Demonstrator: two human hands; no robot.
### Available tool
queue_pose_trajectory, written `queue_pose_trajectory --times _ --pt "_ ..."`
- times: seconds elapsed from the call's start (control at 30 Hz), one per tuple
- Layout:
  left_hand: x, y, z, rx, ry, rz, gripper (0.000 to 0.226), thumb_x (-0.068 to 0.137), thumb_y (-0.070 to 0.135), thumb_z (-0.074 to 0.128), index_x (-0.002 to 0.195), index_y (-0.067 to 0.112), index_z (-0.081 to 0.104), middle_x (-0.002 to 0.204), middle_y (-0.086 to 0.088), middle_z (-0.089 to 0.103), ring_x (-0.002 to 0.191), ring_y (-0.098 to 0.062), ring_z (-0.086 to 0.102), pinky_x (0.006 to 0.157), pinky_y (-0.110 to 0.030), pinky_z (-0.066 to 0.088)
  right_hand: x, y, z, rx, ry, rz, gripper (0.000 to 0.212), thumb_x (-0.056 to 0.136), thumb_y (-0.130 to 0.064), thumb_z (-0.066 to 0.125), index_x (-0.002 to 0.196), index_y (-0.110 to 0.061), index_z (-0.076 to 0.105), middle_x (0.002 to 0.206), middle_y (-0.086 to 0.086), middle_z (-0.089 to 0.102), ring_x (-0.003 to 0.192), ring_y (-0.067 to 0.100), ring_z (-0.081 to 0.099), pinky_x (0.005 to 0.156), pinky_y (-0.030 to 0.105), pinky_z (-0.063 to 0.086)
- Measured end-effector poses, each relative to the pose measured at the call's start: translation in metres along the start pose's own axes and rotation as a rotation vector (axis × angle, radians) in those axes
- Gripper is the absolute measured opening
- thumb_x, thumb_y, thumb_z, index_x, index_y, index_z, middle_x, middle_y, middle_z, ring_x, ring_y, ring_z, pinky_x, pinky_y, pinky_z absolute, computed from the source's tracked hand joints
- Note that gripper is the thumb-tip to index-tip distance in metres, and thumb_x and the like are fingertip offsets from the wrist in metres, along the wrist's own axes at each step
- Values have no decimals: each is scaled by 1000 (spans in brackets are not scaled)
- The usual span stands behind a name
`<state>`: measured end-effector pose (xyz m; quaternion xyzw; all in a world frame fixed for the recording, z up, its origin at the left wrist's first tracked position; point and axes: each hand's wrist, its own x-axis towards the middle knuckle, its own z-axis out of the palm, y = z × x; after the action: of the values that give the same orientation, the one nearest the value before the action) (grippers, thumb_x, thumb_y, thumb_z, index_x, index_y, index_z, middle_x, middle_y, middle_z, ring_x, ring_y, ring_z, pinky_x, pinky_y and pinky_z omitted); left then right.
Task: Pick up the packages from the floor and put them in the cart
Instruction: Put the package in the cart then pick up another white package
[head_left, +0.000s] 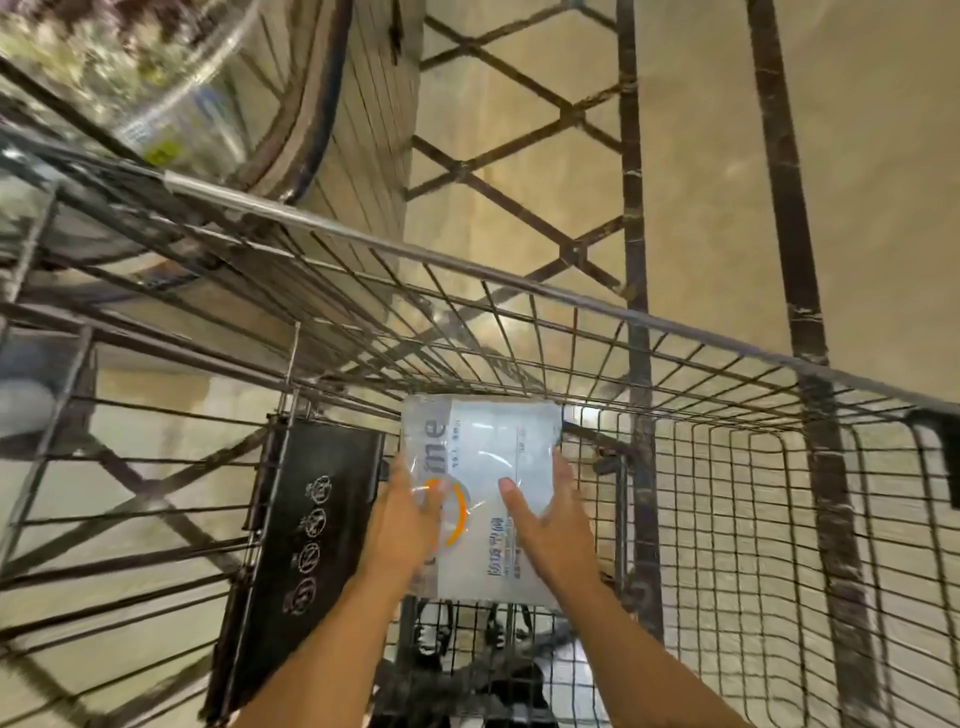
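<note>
Wire cart (519, 332) standing on tan floor (883, 156), black flap (306, 519) in basket

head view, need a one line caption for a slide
Both hands, left and right, hold a clear plastic package over the wire cart.

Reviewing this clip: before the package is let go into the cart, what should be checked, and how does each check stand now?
1. Both hands grip the package: left hand and right hand at its sides: ok.
2. Package over the cart basket, inside its rim: ok.
3. Basket floor below free of other packages: cannot tell.
4. Black flap clear of the drop path: ok.
5. Package sealed and undamaged: cannot tell.
</note>
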<state>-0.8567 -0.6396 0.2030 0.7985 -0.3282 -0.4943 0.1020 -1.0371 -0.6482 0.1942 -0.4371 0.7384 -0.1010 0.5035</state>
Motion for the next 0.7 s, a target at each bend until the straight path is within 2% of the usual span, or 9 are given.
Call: queue_pose_trajectory --times 0.07,0.17,0.23,0.27,0.33,0.43,0.5,0.6,0.7 --pt "1 4 0 26 13 -37 81 97 53 57 162 21 20 137 -20 61 117 -39 63 97 -43 52 2 -5 -4 32 -44 22 96 73 -92 55 153 -48 25 142 4 58 125 30 63 99 50 56" --pt "-4 15 -1 89 42 -65 76 102 36 58 163 15 17 132 -23 63 114 -43 64 89 -40 50 1 -18 -20 -48 -106 62 104 80 -79 62 161 -36 14 146 9 52 134 34 54 105 39 47" --pt "-15 31 -10 106 77 -23 75 100 32 60 161 14 20 129 -25 64 111 -44 65 89 -44 53 -3 -30 -39 -192 -76 -1 111 78 -87 56 162 -32 9 155 14 46 141 36 47 112 48 44" --pt "-24 39 -18 135 81 9 75 99 32 62 160 15 22 131 -24 63 113 -43 64 91 -45 53 -7 -39 -50 -263 -66 -40 111 78 -89 51 163 -30 9 159 14 42 145 36 42 114 53 42" --pt "-44 56 -38 217 92 121 75 98 31 63 160 17 23 143 -19 56 124 -40 58 98 -46 50 -18 -58 -74 -403 -34 -130 107 83 -87 46 164 -26 13 165 13 34 150 34 34 117 52 39" --pt "-81 83 -75 469 119 294 73 104 40 52 164 17 18 163 -13 35 148 -32 35 115 -42 34 -48 -97 -116 -679 59 -325 99 86 -88 24 162 -24 26 163 9 38 151 29 34 115 46 39" --pt "-109 100 -105 658 197 415 65 105 44 46 161 15 30 163 -14 36 150 -32 34 122 -42 28 -68 -124 -142 -829 140 -473 93 87 -81 14 158 -24 35 156 7 48 147 29 40 111 46 40" --pt "-145 117 -157 771 397 580 63 94 49 45 136 7 65 133 -23 65 122 -43 62 108 -56 45 -100 -169 -169 -884 173 -585 91 90 -78 14 158 -24 37 156 7 50 147 30 42 110 50 41" --pt "-188 129 -219 860 503 613 67 92 53 38 129 7 70 127 -22 69 119 -43 64 105 -59 47 -135 -223 -182 -935 189 -704 81 96 -74 25 161 -26 32 160 7 46 147 32 41 111 51 40"
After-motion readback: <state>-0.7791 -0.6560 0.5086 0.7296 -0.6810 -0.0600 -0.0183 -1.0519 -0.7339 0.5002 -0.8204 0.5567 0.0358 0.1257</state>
